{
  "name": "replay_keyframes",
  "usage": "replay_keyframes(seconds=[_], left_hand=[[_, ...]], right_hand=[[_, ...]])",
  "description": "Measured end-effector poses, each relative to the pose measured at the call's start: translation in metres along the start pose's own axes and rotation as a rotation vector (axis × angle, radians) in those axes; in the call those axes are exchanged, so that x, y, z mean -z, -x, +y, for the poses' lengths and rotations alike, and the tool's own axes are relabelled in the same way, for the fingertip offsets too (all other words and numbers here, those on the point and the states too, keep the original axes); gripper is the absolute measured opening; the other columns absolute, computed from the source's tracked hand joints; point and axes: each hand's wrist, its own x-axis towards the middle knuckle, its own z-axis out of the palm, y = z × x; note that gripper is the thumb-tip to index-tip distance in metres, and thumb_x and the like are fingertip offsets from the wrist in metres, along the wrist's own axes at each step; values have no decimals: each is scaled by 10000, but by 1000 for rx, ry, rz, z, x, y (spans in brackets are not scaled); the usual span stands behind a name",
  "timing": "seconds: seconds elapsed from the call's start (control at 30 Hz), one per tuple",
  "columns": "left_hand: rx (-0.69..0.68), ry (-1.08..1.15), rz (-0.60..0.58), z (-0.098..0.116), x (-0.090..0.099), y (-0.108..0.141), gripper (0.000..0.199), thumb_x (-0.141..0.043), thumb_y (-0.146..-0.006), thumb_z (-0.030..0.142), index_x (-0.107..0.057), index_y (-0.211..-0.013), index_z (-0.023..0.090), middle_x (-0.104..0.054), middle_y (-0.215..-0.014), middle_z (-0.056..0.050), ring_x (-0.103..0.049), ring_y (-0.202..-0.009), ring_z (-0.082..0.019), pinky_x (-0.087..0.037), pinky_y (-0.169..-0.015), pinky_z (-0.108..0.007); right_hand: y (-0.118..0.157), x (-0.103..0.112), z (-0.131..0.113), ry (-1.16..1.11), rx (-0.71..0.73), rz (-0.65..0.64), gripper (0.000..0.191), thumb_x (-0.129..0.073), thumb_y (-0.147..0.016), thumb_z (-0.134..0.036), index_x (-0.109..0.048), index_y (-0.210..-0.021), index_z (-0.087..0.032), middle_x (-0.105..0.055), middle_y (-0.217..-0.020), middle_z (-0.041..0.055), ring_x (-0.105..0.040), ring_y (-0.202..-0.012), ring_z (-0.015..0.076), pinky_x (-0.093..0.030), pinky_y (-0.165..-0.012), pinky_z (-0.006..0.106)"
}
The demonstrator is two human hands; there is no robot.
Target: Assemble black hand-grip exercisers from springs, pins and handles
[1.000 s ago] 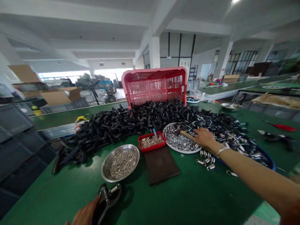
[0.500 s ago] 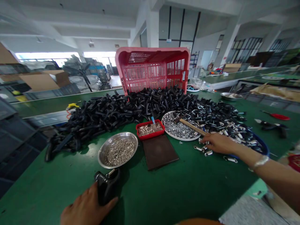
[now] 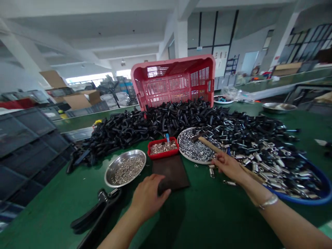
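Note:
My left hand point(image 3: 149, 193) reaches over the green table beside the dark square pad point(image 3: 172, 173), fingers apart and holding nothing. A black hand grip with a spring point(image 3: 101, 207) lies to its left, near the steel bowl point(image 3: 107, 176) of small metal parts. My right hand point(image 3: 224, 164) is closed at the right edge of the white plate point(image 3: 190, 159); what its fingers pinch, if anything, is too small to make out. A hammer point(image 3: 209, 144) lies across the plate, its handle passing by that hand. Springs point(image 3: 212, 172) lie just below the fingers.
Behind is a pile of black handles point(image 3: 124, 126) in front of a tipped pink crate point(image 3: 172, 62). A red tray point(image 3: 164, 154) of pins stands above the pad. At right, a blue tray point(image 3: 306, 200) holds springs and black parts. Grey crates point(image 3: 33, 145) stand at left.
My left hand has let go of the black hand grip and moved right, to the pad. My right hand has shifted slightly toward the plate. The camera view has turned a little.

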Motion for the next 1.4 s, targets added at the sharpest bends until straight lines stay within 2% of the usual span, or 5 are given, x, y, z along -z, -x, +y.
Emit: replay_keyframes(seconds=[0.27,0.47,0.87,1.23,1.4], left_hand=[[-243,-46,15,83,-29,-145,278,-471,-821,344,-573,-1077,310,-574,-1090,13,-549,-962,-162,-436,-795,-267],[-287,-170,-89,99,-43,-198,186,-551,-770,364,-646,-920,308,-588,-1053,18,-559,-943,-175,-439,-747,-265],[-258,-61,33,80,-42,-215,251,-456,-834,353,-564,-1047,277,-574,-1064,-7,-553,-929,-170,-419,-748,-272],[-363,-77,-167,90,-45,-220,122,-584,-733,311,-663,-813,263,-610,-934,-1,-568,-849,-176,-419,-696,-256],[-286,42,-43,88,-46,-210,183,-461,-828,293,-604,-908,212,-589,-1016,-36,-562,-882,-170,-420,-746,-275]], right_hand=[[4,5,-6,-535,-120,-63,245,-633,-669,-407,-575,-820,-223,-608,-663,6,-523,-482,122,-410,-423,261],[4,10,0,-705,-305,-107,267,-611,-701,-443,-539,-808,-209,-549,-565,-24,-372,-357,58,-271,-317,206],[1,-3,-2,-689,-373,-177,262,-580,-717,-458,-466,-766,-227,-546,-543,-22,-501,-407,113,-336,-323,218],[-1,-10,-10,-923,-549,-222,352,-597,-696,-498,-433,-773,-196,-552,-650,-16,-547,-466,85,-285,-315,152],[2,-7,-8,-644,-305,-266,308,-546,-733,-493,-462,-793,-203,-548,-668,-8,-542,-531,112,-342,-386,203]])
